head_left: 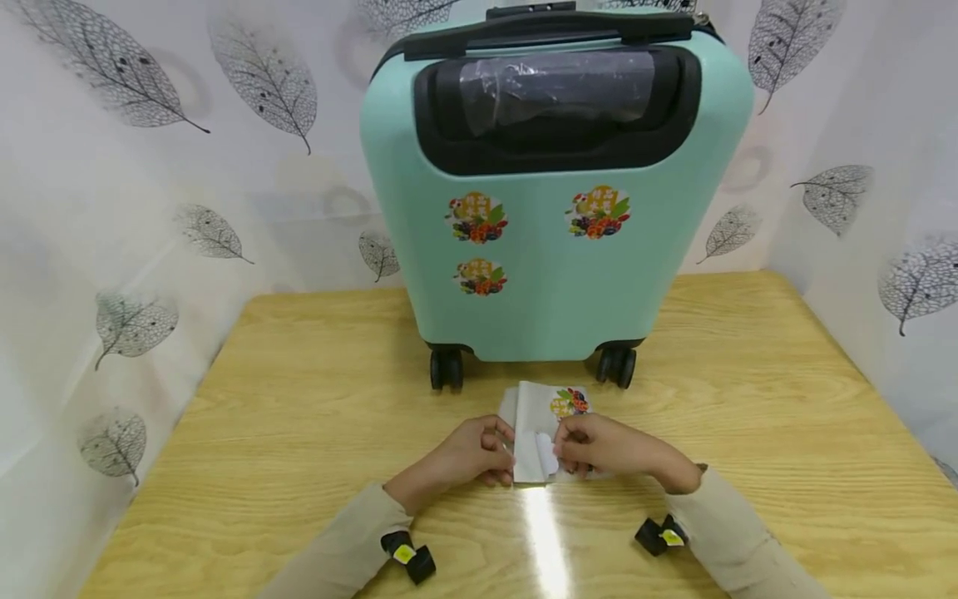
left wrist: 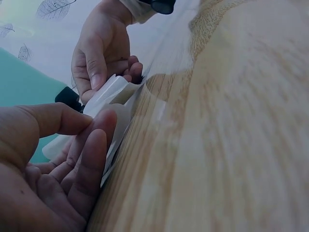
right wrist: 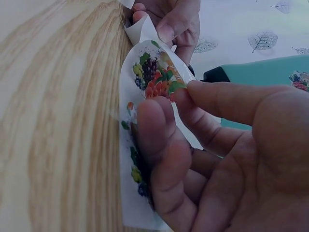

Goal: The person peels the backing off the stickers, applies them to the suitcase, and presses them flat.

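A white sheet of fruit stickers (head_left: 533, 408) lies on the table in front of the suitcase, its left part folded over. My left hand (head_left: 473, 452) pinches the sheet's left edge between thumb and forefinger, and the backing paper (left wrist: 113, 91) bends up there in the left wrist view. On the other side, my right hand (head_left: 609, 448) pinches the edge of a round fruit sticker (right wrist: 157, 72). That sticker is partly lifted and curled, its white underside showing in the head view. Another printed sticker (head_left: 570, 402) lies flat at the sheet's far right corner.
A mint-green suitcase (head_left: 539, 283) stands upright on black wheels at the back of the wooden table (head_left: 314, 374). Three round fruit stickers are on its front, one at upper right (head_left: 597, 212). Behind hangs a leaf-patterned cloth (head_left: 299, 191).
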Available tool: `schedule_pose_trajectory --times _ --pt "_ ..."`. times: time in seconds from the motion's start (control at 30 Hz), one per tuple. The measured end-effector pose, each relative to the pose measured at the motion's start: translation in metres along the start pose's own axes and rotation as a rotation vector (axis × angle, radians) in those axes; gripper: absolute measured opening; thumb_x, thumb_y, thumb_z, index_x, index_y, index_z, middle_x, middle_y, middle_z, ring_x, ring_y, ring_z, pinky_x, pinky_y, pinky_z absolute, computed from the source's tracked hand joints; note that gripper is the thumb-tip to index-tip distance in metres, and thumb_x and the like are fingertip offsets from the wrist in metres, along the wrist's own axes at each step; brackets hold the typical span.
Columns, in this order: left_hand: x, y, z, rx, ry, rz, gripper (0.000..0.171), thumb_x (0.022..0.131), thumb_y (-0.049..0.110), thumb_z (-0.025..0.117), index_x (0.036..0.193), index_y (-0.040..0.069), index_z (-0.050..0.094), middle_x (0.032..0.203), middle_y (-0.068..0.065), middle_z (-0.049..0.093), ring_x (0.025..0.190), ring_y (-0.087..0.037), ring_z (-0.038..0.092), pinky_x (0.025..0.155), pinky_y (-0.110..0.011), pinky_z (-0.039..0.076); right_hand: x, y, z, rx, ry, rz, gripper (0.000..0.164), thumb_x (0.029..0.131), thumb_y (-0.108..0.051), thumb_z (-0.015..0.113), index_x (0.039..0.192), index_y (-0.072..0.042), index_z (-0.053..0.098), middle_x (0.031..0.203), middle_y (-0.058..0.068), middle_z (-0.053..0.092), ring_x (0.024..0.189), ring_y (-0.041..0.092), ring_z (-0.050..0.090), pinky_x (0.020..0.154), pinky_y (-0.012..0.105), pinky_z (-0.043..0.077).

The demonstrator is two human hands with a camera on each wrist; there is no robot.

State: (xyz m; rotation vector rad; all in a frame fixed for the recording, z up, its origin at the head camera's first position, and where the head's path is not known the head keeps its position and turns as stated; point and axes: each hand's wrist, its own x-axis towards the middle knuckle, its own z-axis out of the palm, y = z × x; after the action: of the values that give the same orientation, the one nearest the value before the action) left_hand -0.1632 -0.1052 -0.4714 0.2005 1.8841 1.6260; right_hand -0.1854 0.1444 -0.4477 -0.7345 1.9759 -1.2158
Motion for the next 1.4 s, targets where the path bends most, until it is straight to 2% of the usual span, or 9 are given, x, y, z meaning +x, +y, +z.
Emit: schedule_pose_trajectory --times 0.17,0.33,0.77,1.1,1.4 --pt "-0.004 0.003 0.000 -0.002 0.006 0.006 0.025 0.089 0.000 0.061 0.113 -0.002 0.050 0.069 0.000 0.064 0.059 -0.010 0.064 0.053 -0.020 0.049 -0.002 0.001 0.000 0.011 0.002 0.010 0.021 0.101 -0.015 0.048 0.093 0.002 0.058 0.080 0.010 0.063 0.061 0.009 0.057 0.052 0.020 0.046" --pt "-0.007 0.001 0.000 -0.023 0.015 0.001 0.028 0.088 -0.002 0.062 0.113 -0.002 0.049 0.067 -0.001 0.063 0.058 -0.011 0.064 0.052 -0.021 0.048 -0.006 0.003 0.000 -0.022 0.013 0.022 0.020 0.102 -0.016 0.047 0.096 -0.001 0.059 0.081 0.008 0.062 0.064 0.012 0.059 0.054 0.024 0.048" --pt "-0.005 0.001 0.002 -0.026 0.045 0.015 0.031 0.088 -0.002 0.062 0.116 -0.002 0.049 0.068 0.000 0.062 0.059 -0.010 0.064 0.052 -0.020 0.048 -0.014 -0.001 -0.007 -0.060 0.034 0.022 0.021 0.103 -0.018 0.046 0.099 -0.002 0.058 0.087 0.010 0.060 0.067 0.014 0.058 0.052 0.026 0.045" --pt "-0.008 0.001 0.000 -0.038 0.051 0.043 0.034 0.089 -0.005 0.060 0.119 -0.003 0.046 0.066 -0.001 0.060 0.060 -0.011 0.063 0.054 -0.020 0.047 -0.020 0.001 -0.006 -0.036 0.080 -0.010 0.018 0.101 -0.015 0.049 0.101 0.002 0.055 0.091 0.009 0.057 0.071 0.013 0.057 0.060 0.027 0.051" --pt "-0.010 0.000 0.000 -0.007 0.085 0.061 0.035 0.088 -0.003 0.062 0.119 -0.003 0.047 0.067 -0.001 0.062 0.059 -0.010 0.063 0.052 -0.021 0.045 -0.030 0.006 -0.010 -0.002 0.080 0.024 0.020 0.102 -0.017 0.047 0.100 0.002 0.052 0.081 0.007 0.053 0.063 0.008 0.049 0.052 0.021 0.040"
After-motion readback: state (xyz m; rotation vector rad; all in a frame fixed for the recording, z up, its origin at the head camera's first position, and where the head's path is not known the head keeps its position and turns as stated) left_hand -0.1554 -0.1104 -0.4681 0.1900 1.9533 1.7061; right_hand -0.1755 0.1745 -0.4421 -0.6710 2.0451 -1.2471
